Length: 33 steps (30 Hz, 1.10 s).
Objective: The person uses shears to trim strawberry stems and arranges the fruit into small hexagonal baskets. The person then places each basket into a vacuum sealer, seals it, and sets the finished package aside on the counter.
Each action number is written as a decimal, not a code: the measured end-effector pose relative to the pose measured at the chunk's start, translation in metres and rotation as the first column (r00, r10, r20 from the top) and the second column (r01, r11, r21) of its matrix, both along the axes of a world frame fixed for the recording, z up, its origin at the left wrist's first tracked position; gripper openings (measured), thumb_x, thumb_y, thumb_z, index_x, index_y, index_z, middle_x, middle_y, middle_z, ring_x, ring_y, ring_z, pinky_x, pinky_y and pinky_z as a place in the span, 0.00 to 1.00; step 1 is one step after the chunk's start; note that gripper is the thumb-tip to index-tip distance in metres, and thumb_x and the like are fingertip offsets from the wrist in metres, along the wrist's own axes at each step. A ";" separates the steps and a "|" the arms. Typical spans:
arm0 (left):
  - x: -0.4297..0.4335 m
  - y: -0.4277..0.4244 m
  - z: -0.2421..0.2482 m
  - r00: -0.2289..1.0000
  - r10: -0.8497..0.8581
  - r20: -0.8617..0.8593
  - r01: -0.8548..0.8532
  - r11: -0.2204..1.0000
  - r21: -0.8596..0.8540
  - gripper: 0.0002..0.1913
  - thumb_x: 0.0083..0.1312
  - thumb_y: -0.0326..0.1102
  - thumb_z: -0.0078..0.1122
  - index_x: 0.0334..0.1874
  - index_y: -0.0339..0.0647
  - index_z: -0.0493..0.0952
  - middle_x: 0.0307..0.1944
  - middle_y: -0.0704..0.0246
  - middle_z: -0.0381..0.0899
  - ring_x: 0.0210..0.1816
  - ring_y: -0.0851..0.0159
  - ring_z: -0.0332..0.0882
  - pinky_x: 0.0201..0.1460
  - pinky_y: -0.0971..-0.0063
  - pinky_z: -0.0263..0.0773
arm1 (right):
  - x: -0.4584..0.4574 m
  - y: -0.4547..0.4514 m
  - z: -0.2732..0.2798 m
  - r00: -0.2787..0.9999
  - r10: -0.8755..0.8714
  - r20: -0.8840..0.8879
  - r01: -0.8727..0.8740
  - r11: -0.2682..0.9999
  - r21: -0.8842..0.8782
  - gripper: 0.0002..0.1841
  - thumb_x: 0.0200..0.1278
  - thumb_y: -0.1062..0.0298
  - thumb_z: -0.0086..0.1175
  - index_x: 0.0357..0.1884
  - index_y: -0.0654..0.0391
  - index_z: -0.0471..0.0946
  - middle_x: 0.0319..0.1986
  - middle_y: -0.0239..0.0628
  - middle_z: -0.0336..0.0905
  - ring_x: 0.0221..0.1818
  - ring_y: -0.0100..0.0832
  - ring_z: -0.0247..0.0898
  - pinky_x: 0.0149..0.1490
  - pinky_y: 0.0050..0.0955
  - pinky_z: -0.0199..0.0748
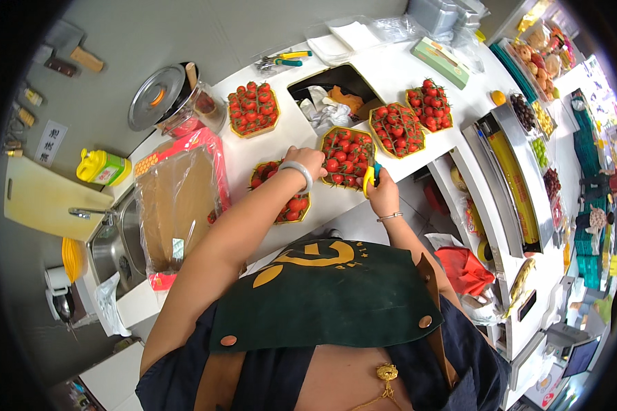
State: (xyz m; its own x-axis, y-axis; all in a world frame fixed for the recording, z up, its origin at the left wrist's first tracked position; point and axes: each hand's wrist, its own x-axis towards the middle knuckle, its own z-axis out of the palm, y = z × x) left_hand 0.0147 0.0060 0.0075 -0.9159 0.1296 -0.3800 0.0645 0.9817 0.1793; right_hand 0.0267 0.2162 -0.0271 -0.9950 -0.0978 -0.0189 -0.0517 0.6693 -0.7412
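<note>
Before me on the white counter stands a yellow-rimmed tray of cherry tomatoes on the vine [346,156]. My left hand [307,162] is at this tray's left edge with its fingers bent; whether they pinch anything cannot be told. At the tray's lower right corner, my right hand [383,191] grips yellow-and-teal handled scissors [370,179], their blades largely hidden. A further tomato tray [294,208] lies partly under my left forearm. Two more filled trays, one near [397,129] and one farther off [430,105], stand to the right, and another [253,109] at the back left.
A square waste opening [334,97] holding crumpled paper is cut into the counter behind the trays. At left lie a plastic-lined cardboard box [177,205] and a steel sink [121,251]. Pliers-like tools [283,60] and a green box [440,62] lie farther back. A film wrap dispenser [511,180] stands right.
</note>
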 end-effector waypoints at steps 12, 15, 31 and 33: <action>0.170 -0.230 0.068 0.747 0.665 -0.012 -0.572 0.652 0.498 0.12 0.59 0.31 0.58 0.45 0.38 0.76 0.38 0.69 0.80 0.38 0.73 0.75 0.45 0.77 0.70 | -0.017 0.032 -0.022 0.991 0.054 -0.125 -0.080 0.973 -0.215 0.14 0.55 0.75 0.52 0.44 0.63 0.70 0.31 0.40 0.78 0.34 0.31 0.76 0.38 0.28 0.71; 0.245 -0.266 0.022 0.685 0.691 0.229 -0.708 0.558 0.433 0.09 0.58 0.27 0.58 0.41 0.35 0.78 0.33 0.68 0.81 0.34 0.74 0.76 0.42 0.80 0.71 | -0.017 0.017 0.003 0.994 0.035 -0.099 -0.070 0.926 -0.370 0.12 0.61 0.73 0.51 0.45 0.65 0.70 0.31 0.34 0.77 0.34 0.24 0.73 0.40 0.23 0.71; 0.240 -0.200 -0.047 0.752 0.649 0.117 -0.659 0.734 0.163 0.26 0.51 0.45 0.60 0.48 0.33 0.72 0.44 0.50 0.76 0.47 0.50 0.74 0.51 0.64 0.69 | 0.039 -0.078 0.055 0.917 0.396 0.046 -0.327 0.813 -0.481 0.10 0.60 0.74 0.53 0.43 0.63 0.69 0.32 0.34 0.76 0.36 0.22 0.73 0.41 0.19 0.71; 0.242 -0.210 -0.041 0.714 0.696 0.077 -0.694 0.688 0.210 0.23 0.51 0.41 0.57 0.49 0.36 0.72 0.42 0.52 0.77 0.45 0.50 0.76 0.49 0.63 0.70 | 0.052 -0.088 0.057 0.822 0.543 0.171 -0.412 0.775 -0.479 0.13 0.62 0.66 0.51 0.45 0.62 0.69 0.33 0.35 0.77 0.36 0.23 0.74 0.39 0.19 0.71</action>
State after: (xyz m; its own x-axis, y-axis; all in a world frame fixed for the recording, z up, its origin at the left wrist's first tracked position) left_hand 0.2572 -0.2039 -0.0338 -0.7788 -0.4711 -0.4142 -0.6190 0.6841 0.3857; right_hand 0.0789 0.1282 0.0296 -0.7705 -0.6219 -0.1399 -0.0274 0.2515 -0.9675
